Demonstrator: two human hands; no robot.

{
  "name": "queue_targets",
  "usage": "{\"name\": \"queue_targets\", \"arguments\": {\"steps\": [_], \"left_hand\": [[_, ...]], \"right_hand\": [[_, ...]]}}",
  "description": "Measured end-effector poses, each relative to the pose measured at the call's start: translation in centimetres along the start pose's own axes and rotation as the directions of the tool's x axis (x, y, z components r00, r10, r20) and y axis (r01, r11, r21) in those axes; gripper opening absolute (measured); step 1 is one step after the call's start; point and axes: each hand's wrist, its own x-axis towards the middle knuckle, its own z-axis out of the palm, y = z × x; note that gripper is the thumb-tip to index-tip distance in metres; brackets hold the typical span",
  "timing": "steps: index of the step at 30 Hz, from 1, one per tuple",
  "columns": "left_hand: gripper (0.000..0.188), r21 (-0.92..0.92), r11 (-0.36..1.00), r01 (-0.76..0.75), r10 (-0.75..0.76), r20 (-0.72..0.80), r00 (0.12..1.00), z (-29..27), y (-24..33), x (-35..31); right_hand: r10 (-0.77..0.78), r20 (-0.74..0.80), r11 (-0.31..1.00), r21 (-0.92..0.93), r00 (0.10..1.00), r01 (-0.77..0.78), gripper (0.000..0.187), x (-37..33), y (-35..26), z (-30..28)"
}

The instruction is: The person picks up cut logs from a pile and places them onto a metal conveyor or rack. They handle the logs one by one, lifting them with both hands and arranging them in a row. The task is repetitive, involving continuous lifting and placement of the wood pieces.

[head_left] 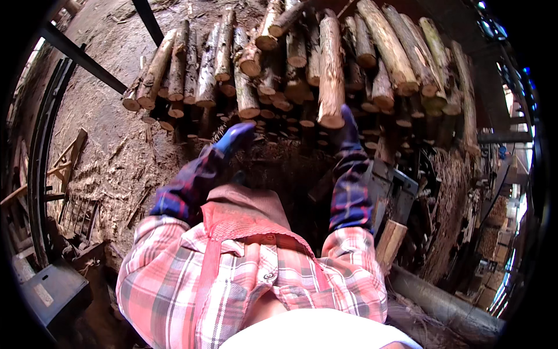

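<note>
In the head view, 2 gloved hands reach forward from the lower part, below a stack of cut logs. A lighter, rough-surfaced log lies near the middle of the stack, its cut end toward the wearer. The right hand, in a blue-purple glove, is at the right side of that end; I cannot tell whether it is clamped on the wood. The left hand, gloved alike, is empty and unclosed, left of the log and apart from it, just below other log ends.

Dark plaid sleeve covers wrap both forearms over a pink plaid shirt, with a red apron in front. A squared wooden block stands at the right, near a thick grey pipe. A grey metal box sits at lower left.
</note>
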Motion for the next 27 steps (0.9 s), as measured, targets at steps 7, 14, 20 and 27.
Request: {"name": "queue_targets", "arguments": {"steps": [7, 14, 20, 27], "left_hand": [[0.059, -0.162, 0.984, 0.079, -0.036, 0.255, 0.966, 16.2, -1.4, 2.0], [0.055, -0.249, 0.948, -0.2, 0.315, 0.829, 0.462, 18.7, -18.0, -1.2], [0.066, -0.042, 0.873, -0.486, 0.347, 0.753, 0.559, 19.8, -25.0, -2.7], [0.044, -0.145, 0.737, -0.66, 0.396, 0.884, 0.248, 24.6, -22.6, -5.8]], "right_hand": [[-0.286, -0.043, 0.954, -0.103, 0.957, 0.28, 0.076, -22.4, 12.3, 0.0], [-0.362, -0.222, 0.827, -0.525, 0.905, 0.202, 0.098, -37.9, 22.1, 0.3], [-0.534, -0.197, 0.832, -0.296, 0.822, 0.469, 0.08, -42.1, 22.0, -0.5], [-0.46, -0.152, 0.885, -0.152, 0.875, 0.439, 0.064, -41.2, 24.3, -4.2]]}}
